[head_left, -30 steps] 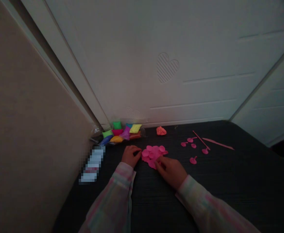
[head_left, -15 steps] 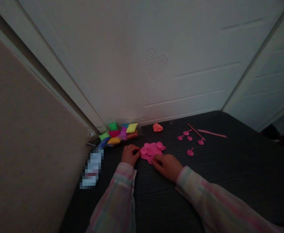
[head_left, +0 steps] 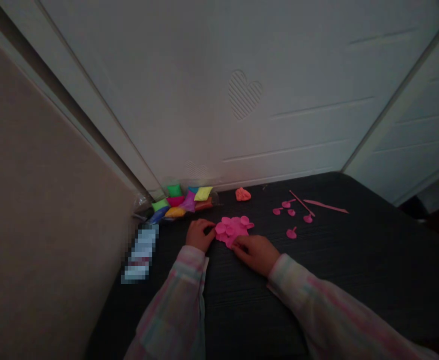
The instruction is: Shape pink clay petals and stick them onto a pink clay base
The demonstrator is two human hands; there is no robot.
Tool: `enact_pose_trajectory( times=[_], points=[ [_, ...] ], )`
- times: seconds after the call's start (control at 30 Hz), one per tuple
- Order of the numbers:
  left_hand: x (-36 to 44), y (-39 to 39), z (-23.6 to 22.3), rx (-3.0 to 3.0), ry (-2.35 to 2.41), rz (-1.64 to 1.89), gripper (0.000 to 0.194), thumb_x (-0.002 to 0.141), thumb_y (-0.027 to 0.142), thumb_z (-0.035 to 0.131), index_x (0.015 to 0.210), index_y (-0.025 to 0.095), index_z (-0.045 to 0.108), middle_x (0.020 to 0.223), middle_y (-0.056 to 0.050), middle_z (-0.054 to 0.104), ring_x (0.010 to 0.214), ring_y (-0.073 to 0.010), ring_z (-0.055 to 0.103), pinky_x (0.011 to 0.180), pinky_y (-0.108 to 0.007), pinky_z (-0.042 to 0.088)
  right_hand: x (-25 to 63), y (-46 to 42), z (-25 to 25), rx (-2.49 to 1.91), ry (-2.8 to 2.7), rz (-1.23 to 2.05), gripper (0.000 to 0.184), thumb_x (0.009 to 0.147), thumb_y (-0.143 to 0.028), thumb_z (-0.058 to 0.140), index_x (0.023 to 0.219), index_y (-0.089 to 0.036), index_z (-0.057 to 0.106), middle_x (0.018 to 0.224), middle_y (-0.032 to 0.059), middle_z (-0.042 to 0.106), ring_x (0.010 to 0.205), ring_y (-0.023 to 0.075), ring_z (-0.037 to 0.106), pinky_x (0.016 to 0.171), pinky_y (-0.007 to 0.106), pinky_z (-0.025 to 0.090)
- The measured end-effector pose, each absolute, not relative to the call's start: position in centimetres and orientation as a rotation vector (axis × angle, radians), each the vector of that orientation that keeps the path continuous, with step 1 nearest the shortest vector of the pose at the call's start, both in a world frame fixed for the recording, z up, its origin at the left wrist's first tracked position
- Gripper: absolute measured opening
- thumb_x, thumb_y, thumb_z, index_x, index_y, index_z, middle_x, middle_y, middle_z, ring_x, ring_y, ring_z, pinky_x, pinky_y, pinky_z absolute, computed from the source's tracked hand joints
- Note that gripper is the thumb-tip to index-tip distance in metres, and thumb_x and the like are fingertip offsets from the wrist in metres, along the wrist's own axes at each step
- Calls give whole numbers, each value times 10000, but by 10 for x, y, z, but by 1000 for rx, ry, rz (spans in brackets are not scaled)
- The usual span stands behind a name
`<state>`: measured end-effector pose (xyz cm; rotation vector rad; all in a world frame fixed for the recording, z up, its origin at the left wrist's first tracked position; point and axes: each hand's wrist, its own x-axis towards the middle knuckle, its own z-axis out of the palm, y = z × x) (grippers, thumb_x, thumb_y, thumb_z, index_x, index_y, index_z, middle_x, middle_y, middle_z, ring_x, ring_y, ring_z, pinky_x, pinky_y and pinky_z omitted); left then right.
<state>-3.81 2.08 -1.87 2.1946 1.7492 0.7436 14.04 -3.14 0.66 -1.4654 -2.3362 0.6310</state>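
Observation:
A cluster of flat pink clay petals lies on the dark table. My left hand rests at its left edge with fingers curled against the clay. My right hand lies at its lower right edge, fingertips pressed on the petals. Both sleeves are pastel plaid. The dim light hides the fingertips.
Several small pink clay pieces and two thin pink sticks lie to the right. An orange clay lump sits by the white wall. A clear bag of coloured clay packets is at the back left. A blurred packet lies left.
The view has shifted slightly; both hands stay at the pink petal cluster, the right hand having slid a little closer to it.

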Motion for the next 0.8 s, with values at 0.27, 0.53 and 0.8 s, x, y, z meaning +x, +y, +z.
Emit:
enact_pose_trajectory(
  times=[0.27, 0.53, 0.8],
  points=[
    [-38, 20, -18, 2226, 1732, 695, 191, 613, 247, 517, 771, 191, 608, 800, -40, 553, 787, -176, 460, 728, -311, 360, 141, -31, 5, -1386, -2465, 456, 282, 717, -374, 401, 924, -232, 531, 897, 22, 595, 784, 178, 525, 685, 280, 336],
    [-36, 17, -15, 2218, 1725, 653, 205, 623, 252, 507, 795, 187, 599, 824, -40, 555, 805, -179, 460, 732, -312, 354, 140, -30, 3, -1413, -2491, 431, 275, 739, -339, 379, 941, -224, 527, 890, 40, 587, 776, 164, 521, 690, 272, 338],
    [-40, 16, -10, 2263, 1651, 520, 288, 602, 299, 525, 870, 199, 564, 899, -32, 532, 852, -178, 452, 758, -314, 345, 139, -31, 6, -1426, -2516, 445, 286, 756, -337, 348, 966, -244, 517, 884, 23, 580, 788, 141, 513, 698, 250, 333]
  ],
)
